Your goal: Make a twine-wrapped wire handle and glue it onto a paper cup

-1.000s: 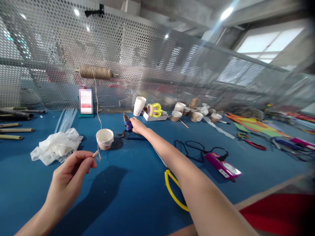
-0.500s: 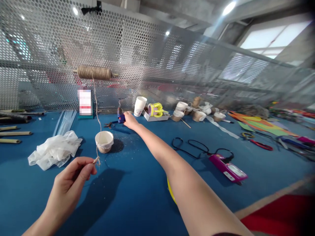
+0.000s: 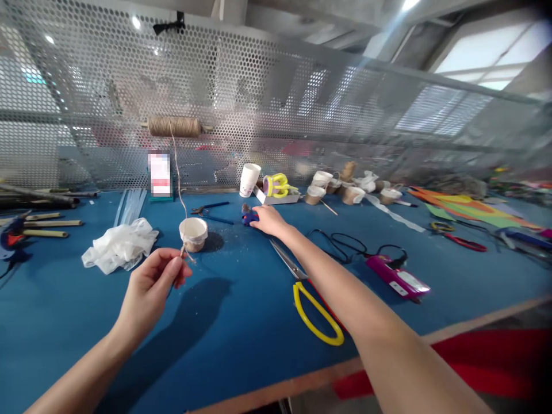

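My left hand (image 3: 152,286) pinches the loose end of a thin jute twine (image 3: 177,167). The strand runs up to a twine spool (image 3: 174,126) mounted on the perforated metal screen. A small white paper cup (image 3: 193,233) stands on the blue table just behind that hand. My right hand (image 3: 271,220) reaches forward and closes on a blue glue gun (image 3: 249,215) lying near the middle of the table. Yellow-handled scissors (image 3: 307,295) lie open under my right forearm.
A crumpled clear plastic bag (image 3: 119,246) lies at the left, bamboo sticks (image 3: 38,225) beyond it. Blue pliers (image 3: 210,210), an upright paper cup (image 3: 249,179), tape rolls (image 3: 276,187) and twine-wrapped cups line the back. A magenta device (image 3: 397,281) with black cable lies right, coloured paper (image 3: 466,209) farther right.
My right hand has drawn the glue gun back toward me and to the right, away from the pliers. My left hand keeps its pinch on the twine end. The camera has shifted left.
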`<state>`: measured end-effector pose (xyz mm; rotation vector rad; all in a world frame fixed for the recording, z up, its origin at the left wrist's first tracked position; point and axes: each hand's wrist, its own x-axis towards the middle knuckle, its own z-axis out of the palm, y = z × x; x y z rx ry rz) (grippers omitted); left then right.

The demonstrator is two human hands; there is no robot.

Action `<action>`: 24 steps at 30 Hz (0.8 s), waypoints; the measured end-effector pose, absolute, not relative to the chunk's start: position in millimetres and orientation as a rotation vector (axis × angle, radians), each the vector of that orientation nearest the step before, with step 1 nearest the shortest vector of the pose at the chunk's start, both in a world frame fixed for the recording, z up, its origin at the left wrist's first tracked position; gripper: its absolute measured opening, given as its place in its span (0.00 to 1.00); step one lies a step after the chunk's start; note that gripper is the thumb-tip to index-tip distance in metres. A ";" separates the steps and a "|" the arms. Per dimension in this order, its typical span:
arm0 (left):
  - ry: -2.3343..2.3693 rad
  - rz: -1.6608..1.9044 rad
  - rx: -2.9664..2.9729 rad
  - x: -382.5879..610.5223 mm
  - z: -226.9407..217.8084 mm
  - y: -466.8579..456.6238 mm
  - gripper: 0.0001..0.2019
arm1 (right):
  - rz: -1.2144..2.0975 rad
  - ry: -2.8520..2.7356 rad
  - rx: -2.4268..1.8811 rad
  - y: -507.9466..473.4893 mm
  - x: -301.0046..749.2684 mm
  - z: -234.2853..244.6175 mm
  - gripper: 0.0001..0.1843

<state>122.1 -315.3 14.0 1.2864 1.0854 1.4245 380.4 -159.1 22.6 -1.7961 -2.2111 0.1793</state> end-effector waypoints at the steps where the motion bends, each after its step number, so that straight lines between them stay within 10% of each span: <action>1: 1.066 1.427 1.265 122.9 14.4 -315.3 0.07 | 0.201 -2.206 -1.733 -175.0 368.7 29.4 0.12; 11: 0.936 1.415 1.157 138.8 31.7 -324.9 0.07 | 1.334 -1.772 -0.850 -315.6 279.1 40.0 0.09; 24: 0.866 1.314 1.203 135.8 36.2 -323.5 0.06 | 1.531 -1.555 -0.833 -321.0 296.7 27.4 0.10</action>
